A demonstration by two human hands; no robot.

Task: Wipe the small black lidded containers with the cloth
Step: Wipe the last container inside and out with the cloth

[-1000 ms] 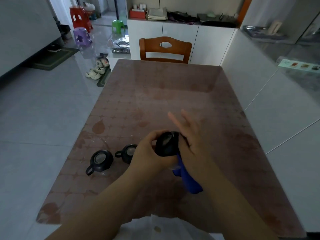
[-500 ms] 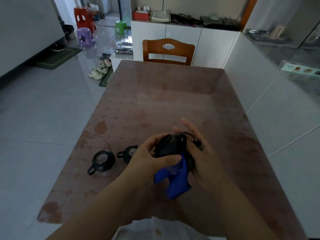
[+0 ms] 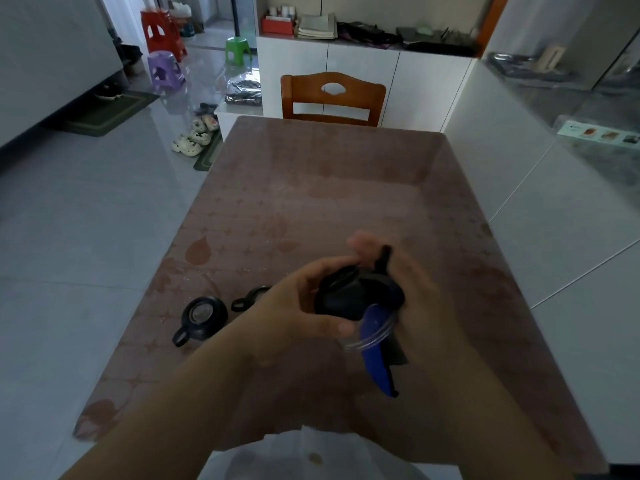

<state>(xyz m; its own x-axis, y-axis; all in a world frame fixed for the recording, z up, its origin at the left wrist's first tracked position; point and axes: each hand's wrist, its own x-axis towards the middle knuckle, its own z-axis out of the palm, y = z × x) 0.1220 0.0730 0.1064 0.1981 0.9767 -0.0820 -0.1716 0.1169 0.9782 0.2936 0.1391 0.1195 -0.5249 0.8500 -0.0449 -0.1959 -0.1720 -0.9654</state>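
Observation:
My left hand (image 3: 298,306) grips a small clear container with a black lid (image 3: 356,294), held tilted above the table. My right hand (image 3: 415,299), blurred by motion, presses a blue cloth (image 3: 375,348) against the container's right side and underside; the cloth hangs down below it. A second black lidded container (image 3: 204,317) with a loop handle stands on the table to the left. A third one (image 3: 251,297) sits just behind my left wrist, mostly hidden, only its loop showing.
The brown patterned table (image 3: 329,202) has a glass top, with its left edge close to the two standing containers. A wooden chair (image 3: 332,98) is at the far end. A white counter (image 3: 519,168) runs along the right side.
The held container has tilted further, its lid now facing left and up. My right hand has slid round its right side with the cloth, which now hangs lower.

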